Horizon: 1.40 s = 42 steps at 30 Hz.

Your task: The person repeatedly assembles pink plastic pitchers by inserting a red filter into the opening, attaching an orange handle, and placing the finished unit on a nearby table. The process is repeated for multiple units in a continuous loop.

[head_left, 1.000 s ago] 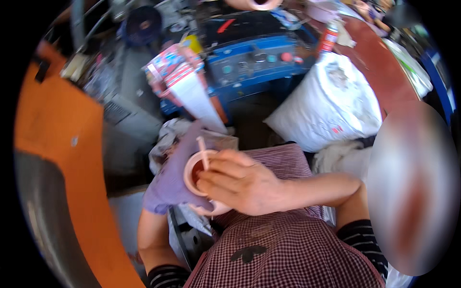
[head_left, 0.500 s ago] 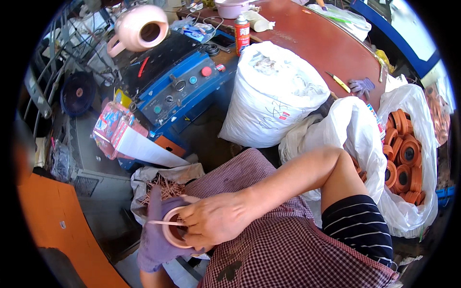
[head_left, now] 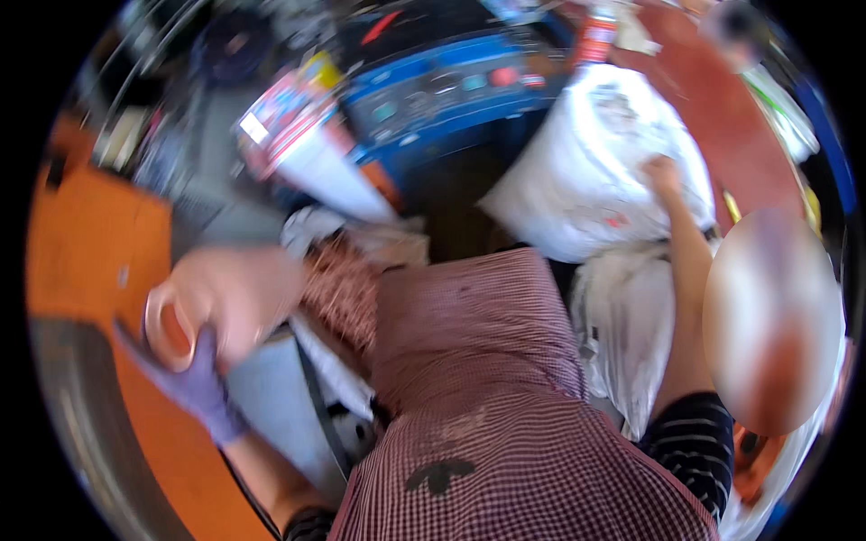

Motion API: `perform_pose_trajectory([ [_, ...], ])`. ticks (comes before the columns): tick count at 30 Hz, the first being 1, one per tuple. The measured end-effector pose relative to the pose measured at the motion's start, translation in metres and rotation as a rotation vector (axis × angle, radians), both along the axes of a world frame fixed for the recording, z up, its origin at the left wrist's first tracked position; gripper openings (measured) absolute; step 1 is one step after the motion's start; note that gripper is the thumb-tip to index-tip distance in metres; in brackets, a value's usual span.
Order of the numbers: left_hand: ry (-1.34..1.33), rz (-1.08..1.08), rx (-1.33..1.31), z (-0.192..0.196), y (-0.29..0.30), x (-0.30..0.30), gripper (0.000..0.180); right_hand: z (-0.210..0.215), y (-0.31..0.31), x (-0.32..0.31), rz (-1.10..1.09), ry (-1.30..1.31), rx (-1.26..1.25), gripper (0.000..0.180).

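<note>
My left hand [head_left: 203, 383], in a purple glove, grips a pale pink jug [head_left: 244, 298] at its ring-shaped end, over the orange surface on the left. The thumb and fingers lie around that ring; the jug is tilted on its side and smeared by motion. My bare right hand [head_left: 663, 173] is stretched out over the front of a full white sack [head_left: 595, 180]. Its fingers look curled together, and blur hides whatever they may hold. Beside the jug, a bag of thin pink strips [head_left: 343, 293] stands at my lap.
A blue control panel [head_left: 442, 86] with buttons lies ahead, left of a red-brown table [head_left: 695, 90] with a red spray can [head_left: 595, 38]. An orange surface [head_left: 99, 243] borders the left. Orange ring-shaped parts [head_left: 756, 460] sit in a bag at lower right.
My hands have parted: the left has swung left with the jug, the right has left its rim and reached right to the sack. The whole view has shifted.
</note>
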<state>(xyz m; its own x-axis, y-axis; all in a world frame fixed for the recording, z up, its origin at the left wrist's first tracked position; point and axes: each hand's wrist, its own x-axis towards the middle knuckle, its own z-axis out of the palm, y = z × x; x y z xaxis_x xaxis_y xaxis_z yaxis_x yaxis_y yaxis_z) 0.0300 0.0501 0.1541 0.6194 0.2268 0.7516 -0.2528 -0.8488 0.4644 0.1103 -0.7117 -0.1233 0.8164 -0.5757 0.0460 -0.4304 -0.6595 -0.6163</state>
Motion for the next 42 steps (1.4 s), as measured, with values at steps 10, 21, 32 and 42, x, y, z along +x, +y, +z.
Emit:
perform_pose_trajectory([
  [10, 0.299, -0.557, -0.210, -0.036, -0.119, 0.016, 0.101, 0.133, 0.102, -0.008, 0.303, -0.101, -0.350, 0.021],
  [21, 0.440, -0.888, -0.272, -0.070, -0.158, 0.020, 0.099, 0.182, 0.412, -0.039, 0.977, -0.516, 0.537, 0.019],
  [32, 0.312, -0.788, -0.191, -0.090, -0.148, 0.014, 0.101, 0.217, 0.415, -0.078, 1.102, -0.792, -0.048, 0.033],
  [42, 0.285, -0.769, 0.003, -0.095, -0.172, 0.000, 0.081, 0.221, 0.426, -0.087, 1.240, -0.483, -0.255, 0.019],
])
